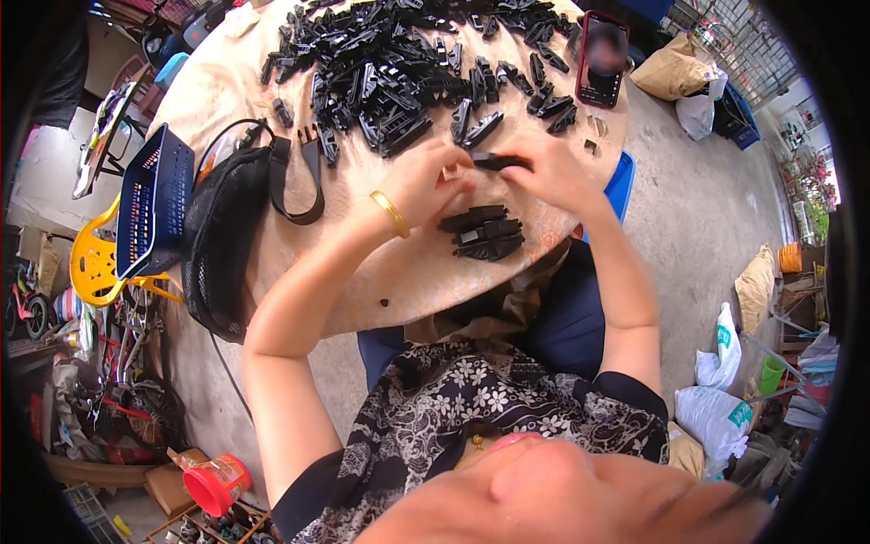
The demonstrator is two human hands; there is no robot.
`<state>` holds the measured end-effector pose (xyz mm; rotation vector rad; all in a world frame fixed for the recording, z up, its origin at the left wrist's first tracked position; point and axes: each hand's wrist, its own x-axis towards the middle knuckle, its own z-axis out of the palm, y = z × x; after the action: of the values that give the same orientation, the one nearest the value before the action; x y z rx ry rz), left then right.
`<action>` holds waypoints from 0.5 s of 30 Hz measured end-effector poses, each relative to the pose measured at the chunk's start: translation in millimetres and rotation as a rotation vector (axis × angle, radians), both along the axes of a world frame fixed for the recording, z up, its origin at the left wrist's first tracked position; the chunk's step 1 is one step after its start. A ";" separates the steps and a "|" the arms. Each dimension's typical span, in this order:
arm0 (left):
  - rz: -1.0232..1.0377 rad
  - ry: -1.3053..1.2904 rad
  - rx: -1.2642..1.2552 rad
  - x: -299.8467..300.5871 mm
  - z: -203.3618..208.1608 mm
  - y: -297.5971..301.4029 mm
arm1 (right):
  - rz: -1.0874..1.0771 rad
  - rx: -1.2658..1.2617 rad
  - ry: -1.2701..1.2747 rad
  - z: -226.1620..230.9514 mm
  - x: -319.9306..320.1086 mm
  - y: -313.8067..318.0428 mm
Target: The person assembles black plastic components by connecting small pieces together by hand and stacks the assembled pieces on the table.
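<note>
My right hand (551, 172) is closed on a slim black plastic part (494, 161), held just above the round table (362, 295). Close to the part's left end, my left hand (433, 184) has its fingers curled together. Anything within them is too small or hidden to name. Just below both hands, several similar black parts (487, 238) lie side by side in a small group. Beyond my hands spreads a large heap of loose black plastic parts (381, 86), with single pieces scattered at its near edge.
A phone (602, 59) leans at the table's far right. On the left are a black mesh bag (222, 240) with a strap (304, 216), a dark blue basket (152, 208) and a yellow chair (93, 254). Sacks (716, 417) line the right floor; a red bucket (216, 485) stands lower left.
</note>
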<state>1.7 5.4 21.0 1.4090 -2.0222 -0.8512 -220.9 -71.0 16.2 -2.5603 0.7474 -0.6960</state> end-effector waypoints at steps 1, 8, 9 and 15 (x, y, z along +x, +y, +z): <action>0.070 -0.046 -0.259 -1.0 -6.1 -1.3 | 0.003 0.006 0.000 5.4 11.5 8.2; 0.081 -0.170 -0.510 4.2 -20.6 -6.5 | 0.077 0.366 -0.189 11.6 23.5 -15.3; 0.095 -0.160 -0.488 3.2 -23.2 -7.8 | 0.006 0.298 -0.240 15.6 23.1 -27.4; 0.121 -0.127 -0.436 -3.4 -20.3 -9.7 | -0.376 -0.458 -0.041 -6.7 29.1 -114.1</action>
<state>-1.7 -4.3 0.8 1.3390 -2.0316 -0.2496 -191.7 -185.1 9.5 -2.8187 1.1913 -1.1487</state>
